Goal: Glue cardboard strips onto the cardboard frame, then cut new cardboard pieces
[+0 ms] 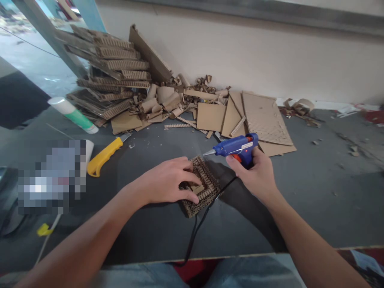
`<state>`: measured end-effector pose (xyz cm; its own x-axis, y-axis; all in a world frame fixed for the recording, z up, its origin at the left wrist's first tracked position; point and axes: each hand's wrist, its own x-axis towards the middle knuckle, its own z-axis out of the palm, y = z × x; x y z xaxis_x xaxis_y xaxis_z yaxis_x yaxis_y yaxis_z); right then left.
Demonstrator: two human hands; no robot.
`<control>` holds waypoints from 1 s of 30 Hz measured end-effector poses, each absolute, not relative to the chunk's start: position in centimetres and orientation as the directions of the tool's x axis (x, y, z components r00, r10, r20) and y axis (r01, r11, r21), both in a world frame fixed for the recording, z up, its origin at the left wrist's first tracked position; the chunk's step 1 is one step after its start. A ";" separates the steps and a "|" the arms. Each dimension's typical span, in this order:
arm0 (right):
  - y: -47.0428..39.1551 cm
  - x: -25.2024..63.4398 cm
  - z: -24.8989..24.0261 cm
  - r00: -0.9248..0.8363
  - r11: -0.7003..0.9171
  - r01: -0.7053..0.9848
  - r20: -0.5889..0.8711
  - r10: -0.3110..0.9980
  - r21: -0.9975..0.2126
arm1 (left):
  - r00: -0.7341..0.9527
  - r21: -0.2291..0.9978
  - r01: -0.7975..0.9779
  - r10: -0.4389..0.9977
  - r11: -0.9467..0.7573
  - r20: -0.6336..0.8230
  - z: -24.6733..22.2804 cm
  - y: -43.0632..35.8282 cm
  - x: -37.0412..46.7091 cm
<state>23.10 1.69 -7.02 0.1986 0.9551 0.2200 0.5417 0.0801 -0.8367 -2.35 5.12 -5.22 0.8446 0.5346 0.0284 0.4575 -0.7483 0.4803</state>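
Observation:
A small square piece built of corrugated cardboard strips point(208, 176) lies on the dark table in front of me. My left hand point(172, 180) rests over its left side, thumb and fingers gripping it across the inner ledge and hiding that part. In my right hand point(256, 172) is a blue hot glue gun point(237, 149), with the thumb near its orange trigger. The metal nozzle points left, just above the far corner of the cardboard piece. From the gun a black cord point(204, 220) runs under my wrist and past the piece to the table's front edge.
A yellow utility knife point(105, 156) and a white-green tube point(73, 115) lie at the left, near a blurred-out object point(51, 176). Stacked cardboard frames point(117, 68), curled scraps point(162, 100) and flat cardboard sheets point(265, 118) line the wall.

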 end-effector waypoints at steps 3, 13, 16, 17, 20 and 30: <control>1.7 23.1 -7.1 0.203 0.076 0.541 0.218 0.955 -0.837 | 0.834 0.495 0.470 0.552 -0.731 0.022 -5.2 5.1 -2.5; 1.8 23.2 -7.1 0.198 0.087 0.554 0.232 0.952 -0.828 | 0.838 0.403 0.450 0.532 -0.797 0.116 -5.4 5.4 -2.8; 1.7 23.2 -7.1 0.198 0.088 0.556 0.235 0.952 -0.826 | 0.841 0.404 0.442 0.527 -0.801 0.125 -5.4 5.3 -2.7; 1.7 23.2 -7.1 0.196 0.092 0.555 0.237 0.951 -0.827 | 0.841 0.406 0.441 0.526 -0.800 0.125 -5.4 5.3 -2.7; 1.7 23.2 -7.1 0.193 0.104 0.560 0.251 0.948 -0.822 | 0.840 0.412 0.446 0.531 -0.795 0.114 -5.2 5.1 -2.6; 1.7 23.2 -7.2 0.190 0.120 0.558 0.267 0.945 -0.821 | 0.835 0.371 0.485 0.545 -0.792 0.072 -4.9 5.1 -2.5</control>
<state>23.16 1.71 -7.21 0.1904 0.9446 0.2673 0.5576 0.1200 -0.8214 -2.50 5.06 -4.94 0.8354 0.5449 0.0720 0.4847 -0.7921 0.3709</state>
